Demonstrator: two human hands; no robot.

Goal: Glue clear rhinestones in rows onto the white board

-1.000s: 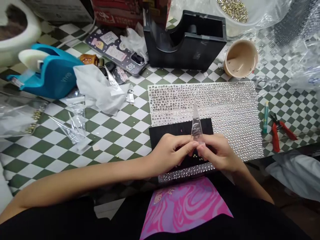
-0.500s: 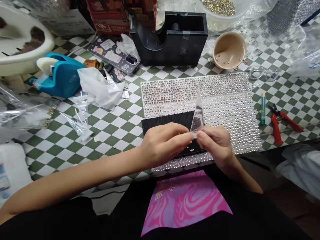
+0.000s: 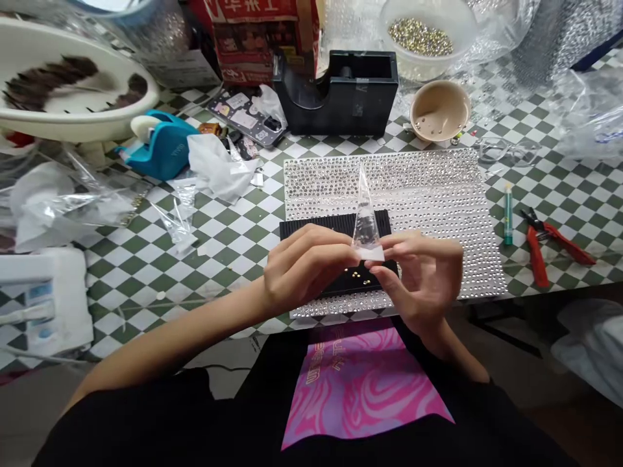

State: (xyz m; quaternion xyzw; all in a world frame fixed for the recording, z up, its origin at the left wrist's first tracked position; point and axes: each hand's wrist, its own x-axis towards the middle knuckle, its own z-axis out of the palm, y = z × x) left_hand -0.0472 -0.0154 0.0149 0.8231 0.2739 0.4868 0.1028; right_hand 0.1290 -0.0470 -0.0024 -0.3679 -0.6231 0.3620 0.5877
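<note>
A small clear pointed bag (image 3: 366,217) with a white lower edge stands tip up between my hands. My left hand (image 3: 311,263) pinches its left lower corner. The thumb and fingers of my right hand (image 3: 421,275) are closed on its right lower side. Beneath my hands lies a black ridged tray (image 3: 316,222) with a few small gold stones (image 3: 360,277) on it. The tray rests on a large sheet of rhinestones (image 3: 433,214), and my hands hide part of both.
Behind the sheet stand a black tape dispenser (image 3: 360,97), a beige cup (image 3: 440,110) and a bowl of gold stones (image 3: 421,39). Red-handled pliers (image 3: 538,253) and a green tube (image 3: 508,217) lie right. A blue dispenser (image 3: 168,146) and plastic scraps (image 3: 221,168) are left.
The view has shifted, showing more of the table's back and left. The clear bag has turned more upright and flat between my hands, and the fingers of my right hand have spread around its edge.
</note>
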